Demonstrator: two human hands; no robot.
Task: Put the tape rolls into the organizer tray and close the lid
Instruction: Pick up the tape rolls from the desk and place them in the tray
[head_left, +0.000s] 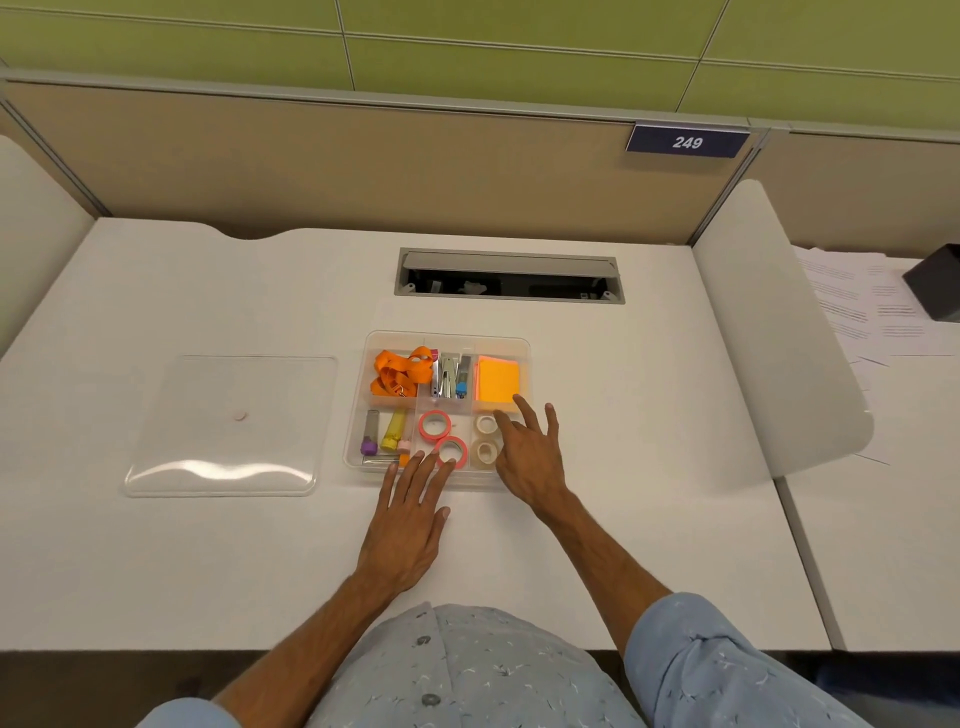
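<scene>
At the desk centre we have the organizer tray (511, 344), clear plastic, lid off. Four tape rolls already sit in it: two pink tape rolls (435, 425) in the near-middle compartment, two clear tape rolls (485, 424) in the compartment at 3 o'clock of them. We see no rolls loose on the desk (623, 519), so we judge the loading part done or being finished.

Left hand (408, 530) lies flat, fingers spread, tips reaching over the tray's near edge and touching the nearer pink roll; holding nothing. Right hand (530, 457) hovers open at the clear rolls' compartment, fingers splayed, index pointing toward 12 o'clock over the orange sticky notes (497, 379); nothing gripped that we can see.

The lid (228, 426) lies flat at 9 o'clock of the tray, well apart, untouched. Left to do, as we judge: fetch the lid, seat it on the tray.

Other compartments hold an orange lanyard (397, 374), a stapler (448, 376) and markers (387, 431).
</scene>
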